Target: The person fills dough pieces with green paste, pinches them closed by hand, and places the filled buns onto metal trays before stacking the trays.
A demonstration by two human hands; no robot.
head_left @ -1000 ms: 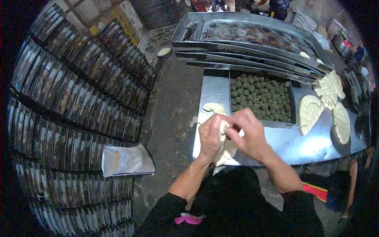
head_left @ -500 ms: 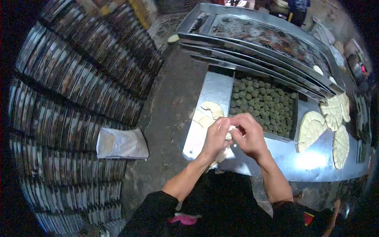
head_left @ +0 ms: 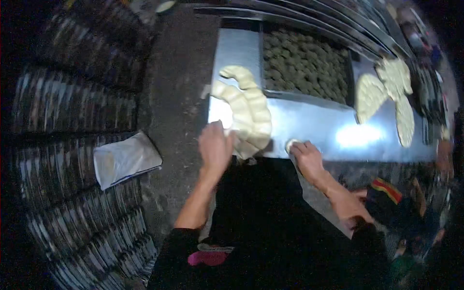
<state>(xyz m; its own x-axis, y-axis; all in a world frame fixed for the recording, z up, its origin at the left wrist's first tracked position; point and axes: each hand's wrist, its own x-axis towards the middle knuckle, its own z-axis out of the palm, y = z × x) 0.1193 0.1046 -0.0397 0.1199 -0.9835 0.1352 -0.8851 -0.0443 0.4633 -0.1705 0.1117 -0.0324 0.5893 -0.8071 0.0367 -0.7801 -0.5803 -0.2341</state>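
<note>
One dough piece (head_left: 290, 144) was rounded, pinched in our right hand (head_left: 308, 160); many flat pieces (head_left: 259, 112) lay on the bench (head_left: 309, 123) beside our left hand (head_left: 215, 149), its grip unclear; dark balls (head_left: 304, 63) filled the tray (head_left: 309, 98).

Rows of thin, weathered grey trays (head_left: 72, 101) line the floor to my left, beside a crumpled white plastic sack (head_left: 128, 159). At my right, a co-worker's dark garment bears a red-and-yellow striped band (head_left: 386, 190), while a blurred, bright pink item (head_left: 207, 258) shows low in view.
</note>
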